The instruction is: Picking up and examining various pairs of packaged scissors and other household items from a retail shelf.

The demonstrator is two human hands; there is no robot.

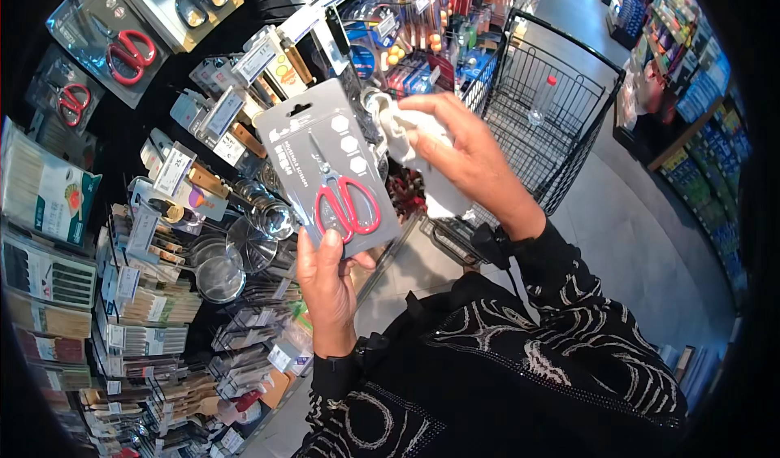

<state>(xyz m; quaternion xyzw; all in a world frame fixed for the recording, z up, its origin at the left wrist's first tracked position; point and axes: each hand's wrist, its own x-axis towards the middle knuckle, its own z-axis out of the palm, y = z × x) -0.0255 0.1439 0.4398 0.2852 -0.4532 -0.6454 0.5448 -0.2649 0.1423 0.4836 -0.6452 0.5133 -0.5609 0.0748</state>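
Note:
A pack of household scissors [329, 171] with red handles, on a grey card under clear plastic, is upright in my left hand [332, 287], which grips its lower edge between thumb and fingers. To the right of the pack, my right hand [466, 153] holds a crumpled white cloth [442, 187] that hangs down below the fingers. Part of the cloth is bunched near the pack's upper right side. More packed scissors with red handles [131, 57] hang on the rack at the upper left.
A black wire shopping cart [548, 147] stands at the upper right with a red-capped clear bottle [542, 100] in it. Hanging strainers [220, 279], packed chopsticks [49, 190] and other kitchen tools fill the rack at left. Further stocked shelves [688, 98] line the far right.

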